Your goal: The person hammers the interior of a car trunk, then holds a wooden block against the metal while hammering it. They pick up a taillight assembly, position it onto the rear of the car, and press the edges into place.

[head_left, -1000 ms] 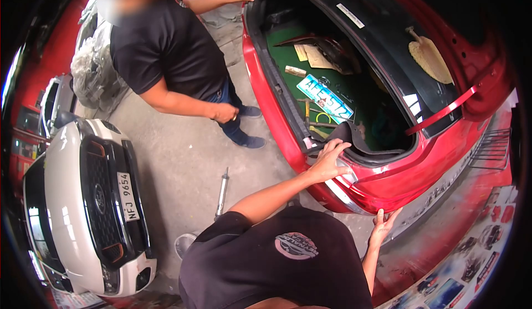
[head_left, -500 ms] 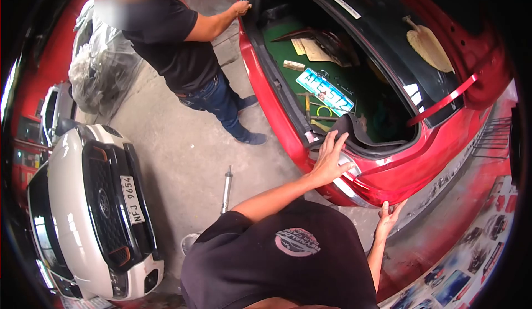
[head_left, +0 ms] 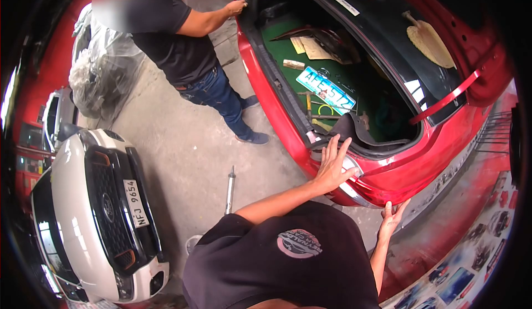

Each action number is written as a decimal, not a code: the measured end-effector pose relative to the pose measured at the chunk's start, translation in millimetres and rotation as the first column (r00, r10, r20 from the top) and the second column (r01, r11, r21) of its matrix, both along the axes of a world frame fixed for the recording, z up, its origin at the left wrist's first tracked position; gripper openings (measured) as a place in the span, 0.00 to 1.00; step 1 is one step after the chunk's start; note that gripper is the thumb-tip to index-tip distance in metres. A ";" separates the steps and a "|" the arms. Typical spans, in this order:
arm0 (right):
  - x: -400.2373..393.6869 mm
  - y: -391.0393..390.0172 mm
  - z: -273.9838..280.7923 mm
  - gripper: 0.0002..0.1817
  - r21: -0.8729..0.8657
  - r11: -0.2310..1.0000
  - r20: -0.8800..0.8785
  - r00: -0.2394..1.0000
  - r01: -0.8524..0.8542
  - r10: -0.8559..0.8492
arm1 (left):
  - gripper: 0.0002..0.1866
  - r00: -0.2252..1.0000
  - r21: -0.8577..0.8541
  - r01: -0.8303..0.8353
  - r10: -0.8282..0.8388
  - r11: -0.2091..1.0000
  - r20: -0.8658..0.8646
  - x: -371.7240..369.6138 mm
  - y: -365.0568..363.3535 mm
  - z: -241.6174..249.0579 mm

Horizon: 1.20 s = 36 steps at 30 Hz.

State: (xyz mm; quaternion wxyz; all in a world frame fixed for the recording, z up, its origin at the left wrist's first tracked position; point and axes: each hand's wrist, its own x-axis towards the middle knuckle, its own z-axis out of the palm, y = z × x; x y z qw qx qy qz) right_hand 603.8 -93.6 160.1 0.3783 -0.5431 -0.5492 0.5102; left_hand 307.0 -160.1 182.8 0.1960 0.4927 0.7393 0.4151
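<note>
Red car [head_left: 421,159] stands with its trunk open; the left hand [head_left: 331,165] lies flat, fingers spread, on its rear corner, the right hand [head_left: 392,217] open under the bumper, apparently touching it. A push could slip off the paint.

Red car body [head_left: 421,159] – glossy painted metal.

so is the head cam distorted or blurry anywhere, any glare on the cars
Head view: strong fisheye, black vignette at the corners, straight edges bowed; the red car and left hand are sharp; soft glare on the white car hood; a co-worker's face is blurred.
</note>
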 end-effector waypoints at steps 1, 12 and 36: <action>-1.0 -0.2 0.1 0.50 0.008 1.000 0.007 1.000 0.010 -0.010 | 0.50 0.999 0.048 -0.008 0.010 0.999 -0.043 2.1 -0.1 0.3; 6.2 1.8 -15.5 0.50 0.056 0.998 0.002 1.000 0.016 -0.016 | 0.44 0.994 0.153 0.079 -0.066 0.985 -0.084 -1.2 4.5 -9.0; -5.1 3.2 17.2 0.56 0.007 1.000 0.059 0.998 0.010 -0.010 | 0.47 0.998 0.169 0.057 -0.061 0.984 0.020 3.5 -11.9 -15.7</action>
